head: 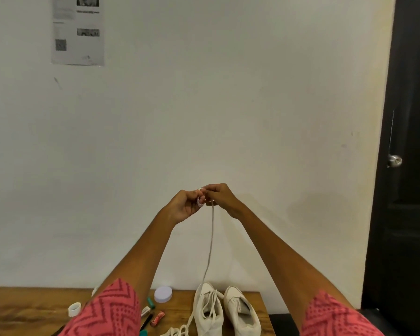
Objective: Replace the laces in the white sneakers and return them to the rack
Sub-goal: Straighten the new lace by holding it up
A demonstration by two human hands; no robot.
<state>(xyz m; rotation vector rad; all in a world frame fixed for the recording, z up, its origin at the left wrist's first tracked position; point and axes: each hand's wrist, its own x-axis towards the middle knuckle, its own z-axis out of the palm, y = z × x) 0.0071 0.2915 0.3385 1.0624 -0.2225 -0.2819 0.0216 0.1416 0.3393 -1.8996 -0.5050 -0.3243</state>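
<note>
Both arms are raised in front of the white wall. My left hand (pixel 184 206) and my right hand (pixel 220 196) meet at the top, each pinching the end of a white lace (pixel 210 243). A small white loop, perhaps tape, sits at the lace tip between my fingers. The lace hangs straight down to the left white sneaker (pixel 207 311) on the wooden table (pixel 22 304). A second white sneaker (pixel 243 311) stands beside it on the right, with no lace visible in it. More lace (pixel 177 332) lies coiled in front of the left sneaker.
On the table lie a white round lid (pixel 163 294), a roll of white tape (pixel 74 309), a green item (pixel 151 303), a red tube (pixel 157 318) and a dark pen. A black door (pixel 412 166) with a metal knob stands at the right. A paper notice hangs on the wall.
</note>
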